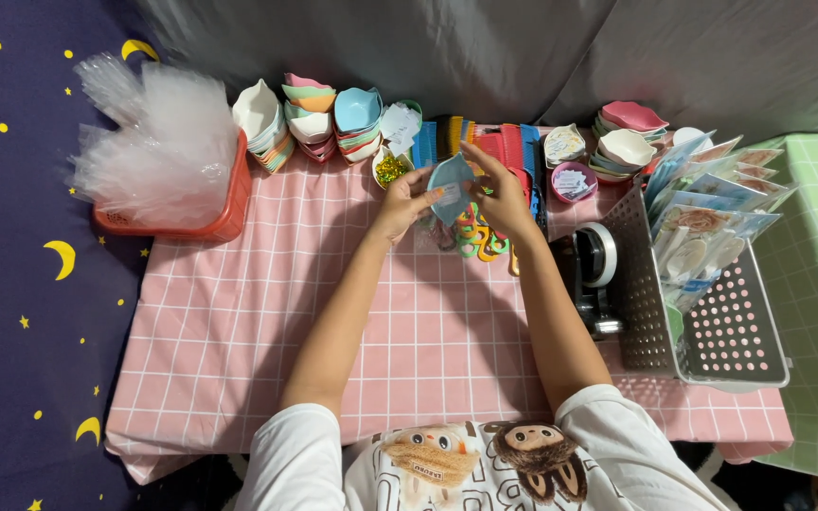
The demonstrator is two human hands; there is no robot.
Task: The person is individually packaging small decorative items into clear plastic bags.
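Observation:
Both my hands are raised over the far middle of the pink checked tablecloth (239, 312). My left hand (400, 201) and my right hand (499, 194) hold a small light-blue leaf-shaped dish (451, 185) between them, with a small white slip against it at my left fingertips. Just beyond the dish lies a row of coloured combs (485, 142). Under my hands lie several coloured plastic rings (477, 241).
Stacks of pastel leaf-shaped dishes (310, 118) line the far edge, with more stacked dishes (622, 137) at the right. A red basket of clear plastic bags (168, 151) stands far left. A tape dispenser (594, 270) and a grey perforated basket (731, 331) of packets stand right.

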